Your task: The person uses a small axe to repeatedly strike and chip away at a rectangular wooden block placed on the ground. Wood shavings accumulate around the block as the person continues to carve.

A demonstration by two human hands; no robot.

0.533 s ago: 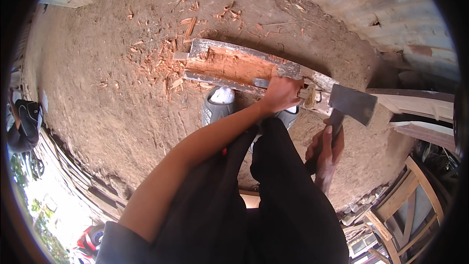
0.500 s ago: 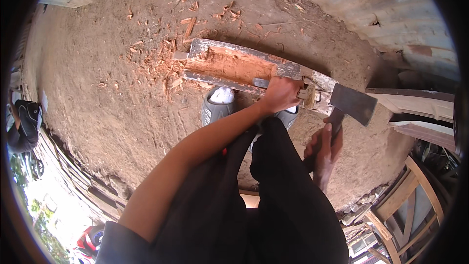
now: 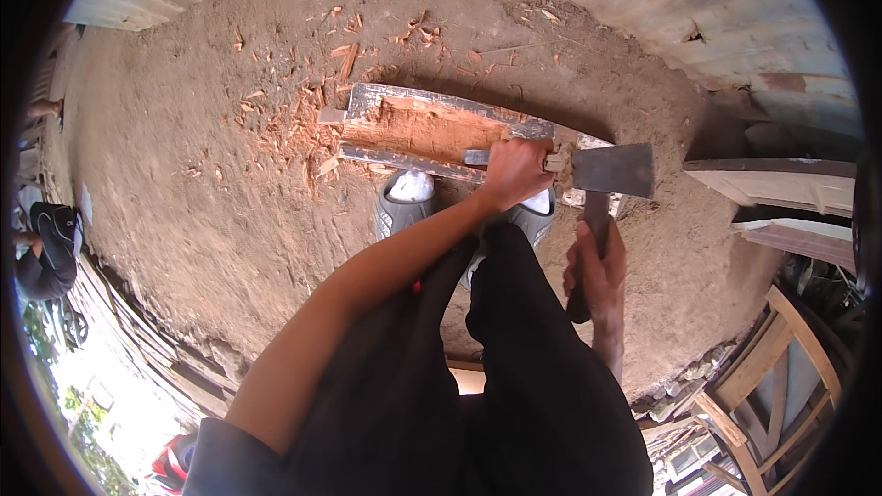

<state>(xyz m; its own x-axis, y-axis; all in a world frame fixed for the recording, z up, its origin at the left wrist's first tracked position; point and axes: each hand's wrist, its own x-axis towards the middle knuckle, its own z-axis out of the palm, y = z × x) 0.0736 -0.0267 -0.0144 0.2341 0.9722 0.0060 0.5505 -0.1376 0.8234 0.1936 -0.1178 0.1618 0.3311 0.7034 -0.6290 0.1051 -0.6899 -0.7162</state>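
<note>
A long weathered wooden piece [image 3: 419, 97] lies on the dirt with a rough reddish hollow cut along it. My left hand [image 3: 514, 170] grips a chisel [image 3: 476, 157], its metal end lying over the hollow toward the left and its handle pointing right. My right hand [image 3: 595, 271] is wrapped round the handle of a dark axe [image 3: 614, 170], whose head is level with the chisel handle's end, close against it or touching; I cannot tell which. My feet in grey clogs [image 3: 401, 211] are just below the wooden piece.
Wood chips [image 3: 294, 129] lie scattered on the dirt. Corrugated metal sheets [image 3: 735, 28] border the top. Stacked boards [image 3: 753, 184] and a wooden frame [image 3: 767, 358] are at the right. A person in dark clothing [image 3: 46, 248] is at the far left, near piled planks [image 3: 138, 321].
The axe head has swung left to the end of the chisel's handle, and its handle is more upright. My left hand still grips the chisel. The whole view has shifted slightly.
</note>
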